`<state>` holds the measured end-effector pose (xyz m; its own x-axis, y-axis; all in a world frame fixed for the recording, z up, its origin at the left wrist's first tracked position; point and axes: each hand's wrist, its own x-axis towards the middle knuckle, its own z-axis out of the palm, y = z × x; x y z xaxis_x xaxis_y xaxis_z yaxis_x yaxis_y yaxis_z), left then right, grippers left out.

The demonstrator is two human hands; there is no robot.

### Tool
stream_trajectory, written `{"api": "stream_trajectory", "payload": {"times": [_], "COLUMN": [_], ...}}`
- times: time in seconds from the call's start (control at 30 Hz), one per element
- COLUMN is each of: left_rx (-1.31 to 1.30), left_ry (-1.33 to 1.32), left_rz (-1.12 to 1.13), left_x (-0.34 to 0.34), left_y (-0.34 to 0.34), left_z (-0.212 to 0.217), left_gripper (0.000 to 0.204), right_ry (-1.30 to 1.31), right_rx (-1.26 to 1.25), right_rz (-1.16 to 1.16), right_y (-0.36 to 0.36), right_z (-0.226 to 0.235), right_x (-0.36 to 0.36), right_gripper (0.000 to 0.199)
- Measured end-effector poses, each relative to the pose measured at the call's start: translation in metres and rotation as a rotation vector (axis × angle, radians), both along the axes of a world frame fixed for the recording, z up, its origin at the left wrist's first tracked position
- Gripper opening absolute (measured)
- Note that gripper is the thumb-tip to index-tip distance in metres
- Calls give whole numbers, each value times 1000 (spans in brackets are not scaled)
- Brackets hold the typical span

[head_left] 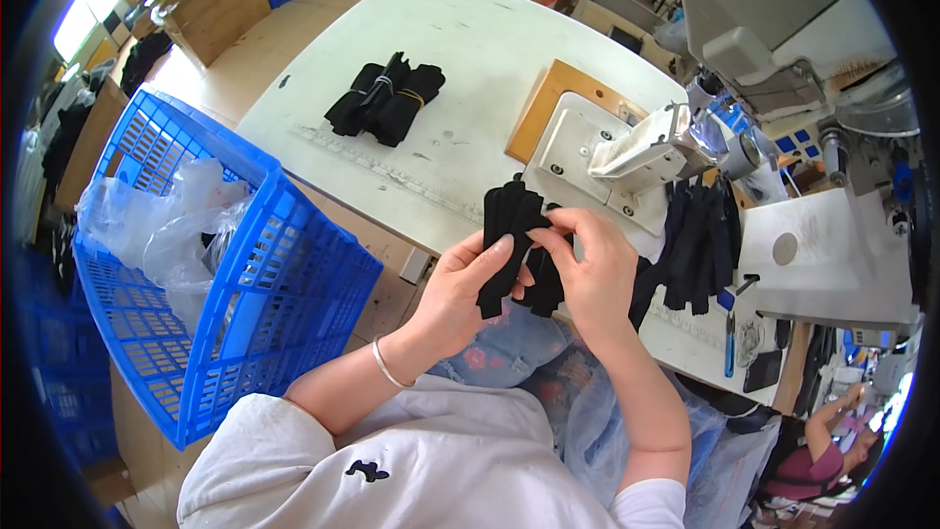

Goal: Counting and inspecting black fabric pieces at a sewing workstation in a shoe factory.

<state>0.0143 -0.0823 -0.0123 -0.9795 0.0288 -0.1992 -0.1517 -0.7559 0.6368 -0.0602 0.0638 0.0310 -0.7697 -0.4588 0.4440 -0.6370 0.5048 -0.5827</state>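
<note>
In front of my body, my left hand [478,269] grips a small stack of black glove-like knit pieces [511,220], thumb on top and fingers behind. My right hand [592,260] pinches the right edge of the stack between thumb and index finger. Another part of black knit fabric [541,284] hangs below, between both hands. Farther off on the white table lie black knit bundles [385,98] tied with bands, out of reach of my fingers. Right of my right hand, more black knit pieces [700,245] hang by the sewing machine [646,157].
A blue plastic crate [264,333] with clear plastic bags [186,225] stands left of the white table [431,39]. Blue-handled snips [729,343] lie at the table's right edge. Clear plastic [627,441] covers my lap's right side. Another person [822,451] sits at far right.
</note>
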Motion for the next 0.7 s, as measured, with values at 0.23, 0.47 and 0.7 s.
{"api": "stream_trajectory", "payload": {"times": [0.23,0.47,0.7], "left_rx": [62,76,21], "left_ry": [-41,-45,-66], "left_rz": [35,43,103], "left_x": [3,2,-2], "left_y": [3,8,-2], "left_z": [1,12,13], "left_gripper": [23,24,37], "right_ry": [190,466,-353], "right_rx": [-123,-55,-521], "right_rz": [56,91,-34], "right_y": [-5,-5,15], "right_z": [-5,-6,25], "right_x": [-4,-4,-2], "right_gripper": [20,21,27]}}
